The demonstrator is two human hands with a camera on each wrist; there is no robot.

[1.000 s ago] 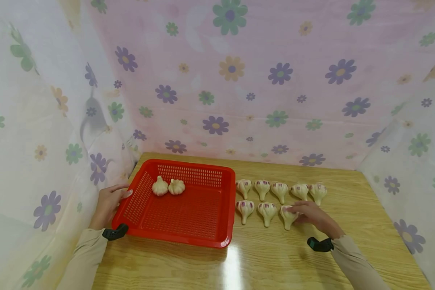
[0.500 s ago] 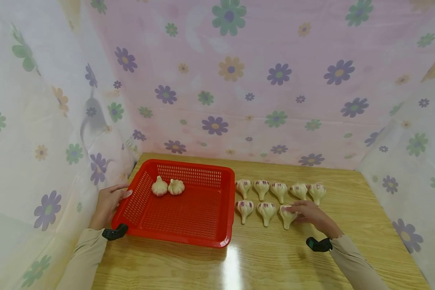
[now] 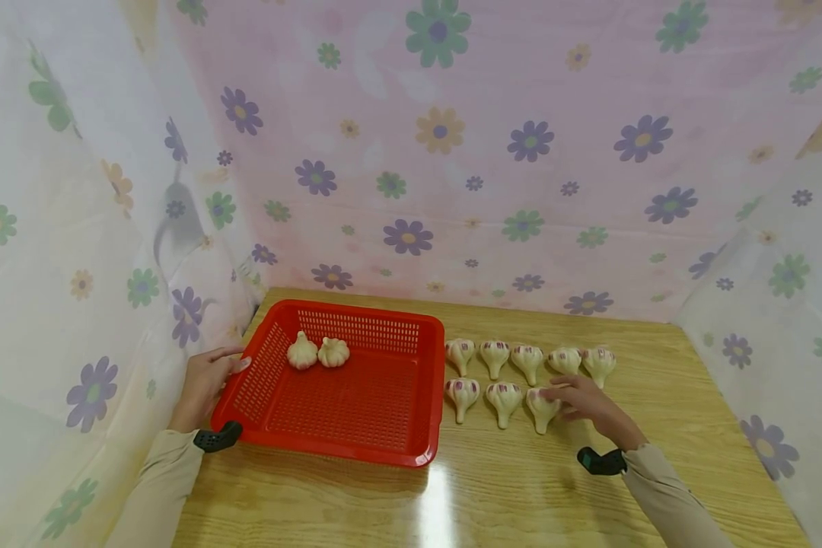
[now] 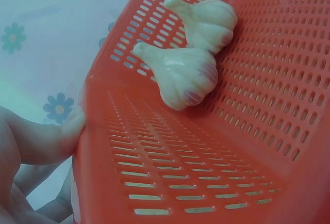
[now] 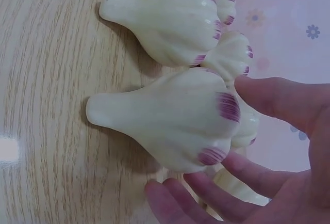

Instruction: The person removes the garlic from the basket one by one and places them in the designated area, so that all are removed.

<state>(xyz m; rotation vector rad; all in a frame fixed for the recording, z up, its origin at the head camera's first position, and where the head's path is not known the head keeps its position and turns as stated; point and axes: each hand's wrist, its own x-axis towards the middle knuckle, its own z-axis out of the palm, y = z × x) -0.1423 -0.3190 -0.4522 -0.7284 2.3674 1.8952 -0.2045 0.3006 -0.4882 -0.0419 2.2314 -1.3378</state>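
Observation:
My left hand (image 3: 205, 383) grips the left rim of a red plastic basket (image 3: 428, 396); in the left wrist view its thumb (image 4: 72, 128) lies at the rim's outer edge. Inside, toward the back left, sit two white garlic bulbs, one garlic bulb (image 4: 180, 74) with purple marks toward me. My right hand (image 3: 592, 407) is at the rightmost garlic bulb (image 5: 170, 121) of the front row, stem toward the person. In the right wrist view the thumb stands by the bulb's purple-striped end, the fingers spread loosely below it, not closed round it.
Two more garlic bulbs, including one garlic bulb (image 3: 503, 402), continue the front row to the left. Behind runs a back row with several bulbs, such as a garlic bulb (image 3: 495, 358). All lie on a wood-grain table (image 3: 520, 487), enclosed by flowered curtains (image 3: 479, 221).
My right thumb and fingers have loosened a little from the rightmost front bulb, which now lies slightly apart from them. The left hand and basket stay put.

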